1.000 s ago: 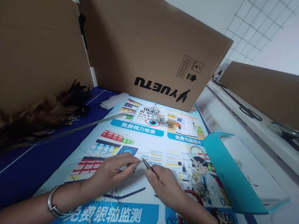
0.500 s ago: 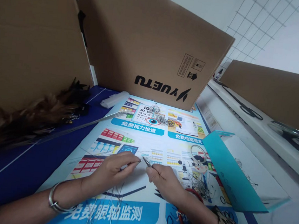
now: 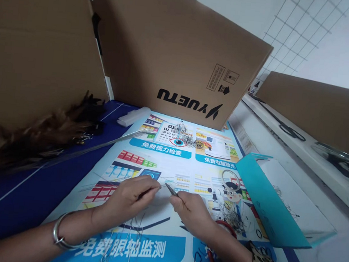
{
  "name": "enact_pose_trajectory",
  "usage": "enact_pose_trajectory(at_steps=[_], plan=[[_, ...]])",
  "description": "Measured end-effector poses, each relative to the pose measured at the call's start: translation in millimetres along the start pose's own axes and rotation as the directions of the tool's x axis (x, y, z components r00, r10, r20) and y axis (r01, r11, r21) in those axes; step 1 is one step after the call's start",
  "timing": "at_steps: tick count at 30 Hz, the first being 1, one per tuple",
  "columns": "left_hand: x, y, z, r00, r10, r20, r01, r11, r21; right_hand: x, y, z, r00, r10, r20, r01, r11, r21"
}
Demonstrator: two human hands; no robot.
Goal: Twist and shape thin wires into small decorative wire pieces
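Right hand [image 3: 191, 209] grips slim metal tool [image 3: 171, 190], tip pointing toward left hand [image 3: 136, 192], whose fingers pinch together; on what, cannot tell.

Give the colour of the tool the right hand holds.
Metallic grey; the tool shows in the head view.

The left hand [image 3: 134, 194] has shifted slightly leftward, away from the pointed metal tool [image 3: 172, 191].

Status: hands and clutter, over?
Right hand gripping pointed grey metal tool. Left hand pinched near its tip; contents too small to tell. Thin silvery wires loose near left hand.
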State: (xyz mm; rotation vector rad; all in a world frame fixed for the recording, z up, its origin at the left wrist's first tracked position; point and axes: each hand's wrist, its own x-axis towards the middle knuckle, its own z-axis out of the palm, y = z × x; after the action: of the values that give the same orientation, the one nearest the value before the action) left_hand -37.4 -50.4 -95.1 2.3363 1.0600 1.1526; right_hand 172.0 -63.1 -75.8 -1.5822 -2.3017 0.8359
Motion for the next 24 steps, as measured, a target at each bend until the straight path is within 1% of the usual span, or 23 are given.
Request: enact_pose_trajectory(at_steps=[2, 6, 10, 13, 19, 24], plan=[[0.5, 2.2, -0.3, 1.000, -0.027, 0.010, 0.027, 0.999, -0.023, 0.0, -0.6, -2.0, 1.000, -0.008, 0.014, 0.008, 1.000, 0.026], [0.9, 4.8, 1.1, 0.992, -0.116, 0.043, 0.119, 0.988, -0.099, -0.4, -0.3, -3.7, 0.999, -0.020, 0.028, 0.017, 0.996, 0.082], [0.8, 5.7, 3.1, 0.988, -0.152, 0.038, 0.156, 0.979, -0.128, -1.2, 0.7, -1.9, 1.000, -0.019, 0.019, 0.017, 0.996, 0.082], [1.1, 6.2, 4.0, 0.989, -0.146, 0.028, 0.148, 0.979, -0.139, -1.8, -1.0, -1.7, 0.999, -0.028, 0.021, 0.027, 0.998, 0.055], [1.0, 6.3, 5.3, 0.997, -0.083, -0.005, 0.082, 0.990, -0.118, -2.4, -3.8, -2.4, 0.999, -0.027, 0.018, 0.027, 0.999, 0.019], [-0.4, 4.8, 6.1, 0.997, -0.075, -0.005, 0.074, 0.991, -0.111, -1.7, -3.8, -2.0, 0.999, -0.027, 0.026, 0.027, 0.999, 0.018]])
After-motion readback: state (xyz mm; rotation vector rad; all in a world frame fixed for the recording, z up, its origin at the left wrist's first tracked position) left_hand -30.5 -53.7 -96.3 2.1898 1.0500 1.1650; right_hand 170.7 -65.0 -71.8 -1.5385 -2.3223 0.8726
